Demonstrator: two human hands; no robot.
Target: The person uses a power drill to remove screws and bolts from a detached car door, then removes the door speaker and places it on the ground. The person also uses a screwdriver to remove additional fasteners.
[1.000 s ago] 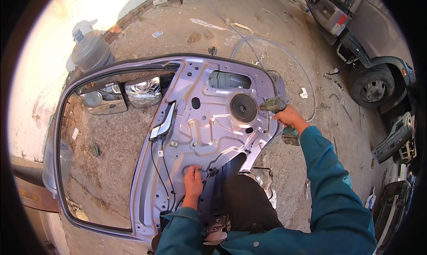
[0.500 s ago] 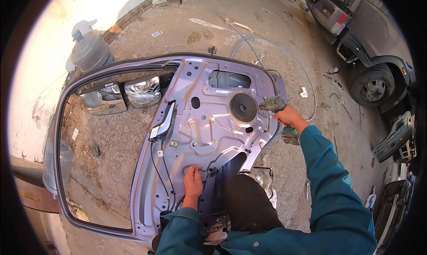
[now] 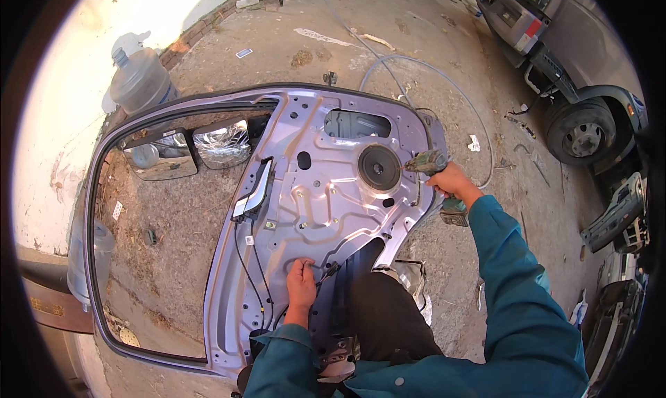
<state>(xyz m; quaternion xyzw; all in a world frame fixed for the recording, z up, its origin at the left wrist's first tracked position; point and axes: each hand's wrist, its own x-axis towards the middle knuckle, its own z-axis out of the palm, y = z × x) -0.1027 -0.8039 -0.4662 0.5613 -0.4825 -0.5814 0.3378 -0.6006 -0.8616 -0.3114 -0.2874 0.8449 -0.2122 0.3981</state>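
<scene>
A light purple car door (image 3: 326,210) lies inner side up in front of me. My right hand (image 3: 453,181) grips a green cordless drill (image 3: 429,163) at the door's right edge. The drill's tip points left at the edge of a round black speaker (image 3: 379,167) set in the door. My left hand (image 3: 301,287) rests on the lower middle of the panel, its fingers curled together. Whatever those fingers may hold is hidden. Beside this hand is a black wiring connector (image 3: 331,270). Further left, a silver door handle (image 3: 254,195) has two dark cables (image 3: 258,280) running down from it.
Two mirrors (image 3: 166,155) lie within the window frame. Large clear water bottles (image 3: 142,79) stand by the white wall. A grey hose (image 3: 444,79) loops across the concrete behind the door. A parked vehicle (image 3: 590,65) and loose car parts (image 3: 614,217) occupy the right side.
</scene>
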